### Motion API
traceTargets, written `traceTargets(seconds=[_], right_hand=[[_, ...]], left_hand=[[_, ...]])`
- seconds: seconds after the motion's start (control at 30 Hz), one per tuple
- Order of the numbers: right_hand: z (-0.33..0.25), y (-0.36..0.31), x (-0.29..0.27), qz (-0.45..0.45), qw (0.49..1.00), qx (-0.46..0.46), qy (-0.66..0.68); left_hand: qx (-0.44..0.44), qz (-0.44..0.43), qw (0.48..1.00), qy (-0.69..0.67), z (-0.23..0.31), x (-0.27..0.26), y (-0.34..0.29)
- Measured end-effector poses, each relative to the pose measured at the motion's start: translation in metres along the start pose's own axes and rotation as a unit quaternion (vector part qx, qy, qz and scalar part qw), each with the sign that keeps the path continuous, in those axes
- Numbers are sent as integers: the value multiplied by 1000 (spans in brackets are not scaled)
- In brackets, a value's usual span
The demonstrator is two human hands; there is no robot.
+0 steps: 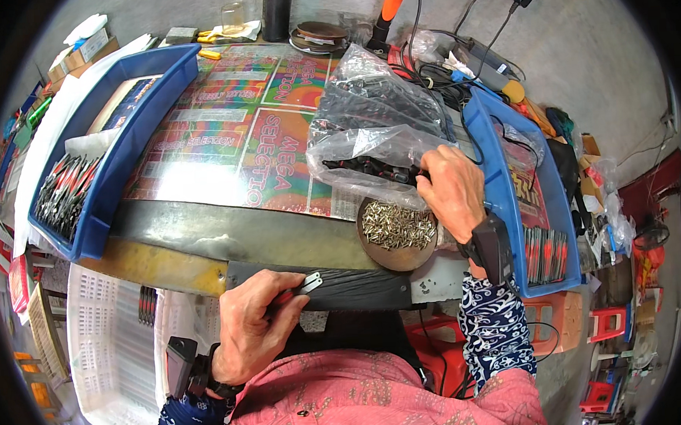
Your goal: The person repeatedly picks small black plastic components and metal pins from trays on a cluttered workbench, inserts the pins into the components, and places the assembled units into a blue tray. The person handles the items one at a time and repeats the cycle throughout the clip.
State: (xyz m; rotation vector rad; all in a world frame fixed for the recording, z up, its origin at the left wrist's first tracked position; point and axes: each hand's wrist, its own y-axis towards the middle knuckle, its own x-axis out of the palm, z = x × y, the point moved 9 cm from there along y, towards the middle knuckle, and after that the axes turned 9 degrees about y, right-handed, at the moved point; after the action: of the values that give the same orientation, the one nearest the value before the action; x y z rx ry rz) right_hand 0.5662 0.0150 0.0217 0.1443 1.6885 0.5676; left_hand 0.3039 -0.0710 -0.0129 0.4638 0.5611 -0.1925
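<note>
My left hand [254, 319], near the table's front edge, is closed on a small red-and-black piece with flat silver ends [311, 282]. The silver ends stick out past my thumb and forefinger. My right hand [453, 188] is at the mouth of a clear plastic bag [368, 139] filled with black-and-red parts [369, 166]. Its fingers are curled in at the opening; what the fingertips pinch is hidden. Just below the bag is a round brown dish [398, 263] of small brassy metal pins [396, 225]. A black pad [359, 289] lies along the edge, close to my left hand.
A blue tray [102, 234] at left holds many thin black-and-red pieces. Another blue tray [513, 239] at right holds a row of similar pieces. Colourful printed sheets [201, 158] cover the tabletop. Cables [433, 75] tangle behind the bag. A white plastic crate [111, 352] stands below left.
</note>
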Motion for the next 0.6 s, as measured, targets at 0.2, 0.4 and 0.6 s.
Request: traceTargets(seconds=[0.2,0.4,0.6], right_hand=[[-34,-27,-43,95,964,-4,248],[-68,-79,-26,0,756,158,636],[-105,-98,-14,-37,646,97,756]], left_hand=[[10,-6,1000,-6,8,0,-6],[45,-13,999,3,24,-1,-13],[40,-37,998,-24,34,5,-27]])
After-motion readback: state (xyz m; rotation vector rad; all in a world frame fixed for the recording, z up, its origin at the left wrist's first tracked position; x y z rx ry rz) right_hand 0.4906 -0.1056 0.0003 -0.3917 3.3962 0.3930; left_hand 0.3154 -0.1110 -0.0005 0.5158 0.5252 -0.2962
